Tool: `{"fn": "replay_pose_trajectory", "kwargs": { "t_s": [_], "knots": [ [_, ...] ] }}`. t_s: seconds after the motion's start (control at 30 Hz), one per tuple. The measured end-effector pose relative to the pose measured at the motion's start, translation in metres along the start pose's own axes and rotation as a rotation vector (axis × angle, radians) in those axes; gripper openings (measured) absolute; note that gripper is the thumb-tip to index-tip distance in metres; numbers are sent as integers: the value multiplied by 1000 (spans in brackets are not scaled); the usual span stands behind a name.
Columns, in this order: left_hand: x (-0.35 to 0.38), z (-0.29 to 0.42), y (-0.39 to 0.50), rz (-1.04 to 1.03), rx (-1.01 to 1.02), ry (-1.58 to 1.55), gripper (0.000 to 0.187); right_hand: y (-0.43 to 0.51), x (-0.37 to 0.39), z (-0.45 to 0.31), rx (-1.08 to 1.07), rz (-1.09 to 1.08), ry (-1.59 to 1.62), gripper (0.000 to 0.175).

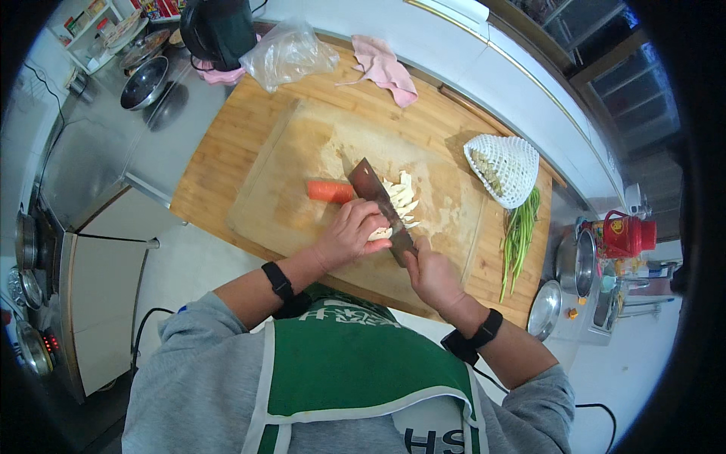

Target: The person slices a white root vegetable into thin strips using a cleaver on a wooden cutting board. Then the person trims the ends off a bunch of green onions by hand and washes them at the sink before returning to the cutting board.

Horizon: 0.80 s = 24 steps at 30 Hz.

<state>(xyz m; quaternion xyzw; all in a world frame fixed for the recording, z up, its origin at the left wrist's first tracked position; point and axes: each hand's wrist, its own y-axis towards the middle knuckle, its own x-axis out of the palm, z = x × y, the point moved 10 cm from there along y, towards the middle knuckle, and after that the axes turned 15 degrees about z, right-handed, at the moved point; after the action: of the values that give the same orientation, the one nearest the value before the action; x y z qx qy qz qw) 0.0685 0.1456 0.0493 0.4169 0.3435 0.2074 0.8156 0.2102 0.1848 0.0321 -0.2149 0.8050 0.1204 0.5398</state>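
My right hand [434, 275] is closed on the handle of a kitchen cleaver [383, 207], whose dark blade stands over the cutting board [283, 170]. Right against the blade, my left hand [351, 232] grips a pale, whitish piece of food [380, 233], mostly hidden under the fingers; what food it is I cannot tell. On the blade's other side lie cut white strips [404, 196] in a loose pile. A peeled carrot piece [329, 191] rests on the board just beyond my left hand, left of the blade.
Green stalks [519, 244] and a white foam net [505, 169] around a vegetable lie at the right of the wooden table [204, 181]. At the back are a clear plastic bag [290, 55], a pink cloth [385, 68] and a black kettle [218, 34]. Metal bowls [545, 310] stand far right.
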Motion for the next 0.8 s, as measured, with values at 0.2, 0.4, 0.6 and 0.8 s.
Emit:
{"fn": "replay_pose_trajectory", "kwargs": {
  "t_s": [0.2, 0.4, 0.6, 0.8],
  "knots": [
    [-7, 1, 0, 45, -17, -7, 45, -5, -52, -19, -18, 22, 63, 26],
    [-6, 4, 0, 42, 42, 15, 45, -31, -100, -39, -33, -69, 29, 23],
    [-6, 2, 2, 38, 16, 52, 39, -29, -93, -44, -2, -172, -27, 22],
    [-4, 2, 3, 47, 42, 61, 40, -14, -90, -48, -21, -147, 58, 23]
  ]
}}
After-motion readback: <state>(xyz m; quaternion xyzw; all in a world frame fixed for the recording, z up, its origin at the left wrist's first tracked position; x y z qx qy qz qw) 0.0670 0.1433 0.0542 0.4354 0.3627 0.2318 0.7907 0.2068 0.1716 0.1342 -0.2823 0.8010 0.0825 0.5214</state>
